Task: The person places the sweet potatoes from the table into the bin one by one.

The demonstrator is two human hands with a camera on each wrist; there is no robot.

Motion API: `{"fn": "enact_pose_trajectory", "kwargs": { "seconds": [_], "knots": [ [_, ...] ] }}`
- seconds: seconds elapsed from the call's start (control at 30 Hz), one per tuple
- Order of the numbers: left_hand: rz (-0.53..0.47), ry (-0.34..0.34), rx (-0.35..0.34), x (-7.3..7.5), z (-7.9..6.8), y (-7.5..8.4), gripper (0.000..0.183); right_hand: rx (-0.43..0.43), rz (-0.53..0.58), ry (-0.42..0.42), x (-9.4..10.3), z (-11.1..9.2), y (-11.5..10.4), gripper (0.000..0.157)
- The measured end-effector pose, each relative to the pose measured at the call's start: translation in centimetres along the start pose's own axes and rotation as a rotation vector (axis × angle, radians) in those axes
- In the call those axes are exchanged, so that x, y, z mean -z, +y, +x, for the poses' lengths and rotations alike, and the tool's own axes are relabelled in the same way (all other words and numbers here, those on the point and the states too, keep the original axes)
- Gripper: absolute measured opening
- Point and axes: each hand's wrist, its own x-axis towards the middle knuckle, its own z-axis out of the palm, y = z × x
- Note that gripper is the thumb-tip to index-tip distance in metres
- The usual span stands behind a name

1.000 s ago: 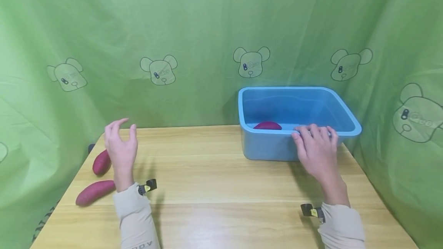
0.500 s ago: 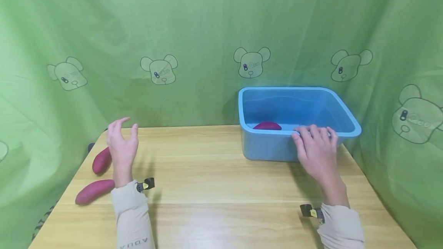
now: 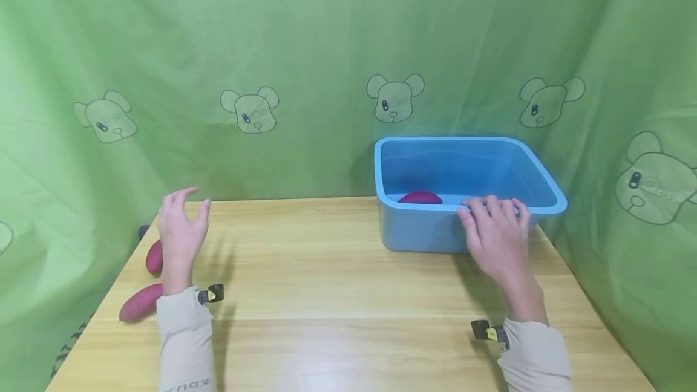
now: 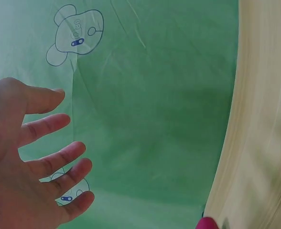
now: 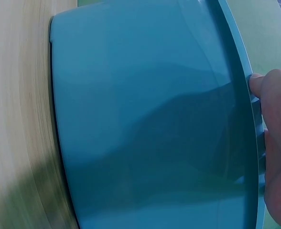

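My left hand [image 3: 181, 235] is held above the table's left side, fingers spread and relaxed, with nothing in it. Two purple sweet potatoes lie by it: the far sweet potato [image 3: 154, 257] is partly covered by the hand, the near sweet potato [image 3: 140, 303] by the wrist. A magenta tip [image 4: 207, 223] pokes into the bottom of the left wrist view. On the right, my right hand [image 3: 500, 247] grips the front rim of a blue plastic bin [image 3: 419, 228], fingers curled over the edge. Inside the bin shows part of another sweet potato [image 3: 422, 198].
The wooden table [image 3: 316, 289] ends at the back against a green curtain [image 3: 316, 47] printed with bear heads. A small dark object [image 3: 143, 232] shows at the table's far left edge.
My left hand shifts slightly right, then back left, now covering more of the two sweet potatoes. The right hand and the bin stay in place.
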Motion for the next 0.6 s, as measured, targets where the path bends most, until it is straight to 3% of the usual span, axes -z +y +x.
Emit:
{"fn": "enact_pose_trajectory", "kwargs": {
  "seconds": [0.4, 0.6],
  "knots": [
    [0.128, -0.154, -0.055, 2.5, -0.4, -1.8, 0.05, 0.003, 0.008, 0.01, 0.0, -0.2, -0.1, 0.035],
    [0.16, -0.189, -0.083, 3.5, -0.6, -2.5, 0.048, 0.003, 0.007, 0.014, 0.0, -0.1, 0.0, 0.035]
  ]
}}
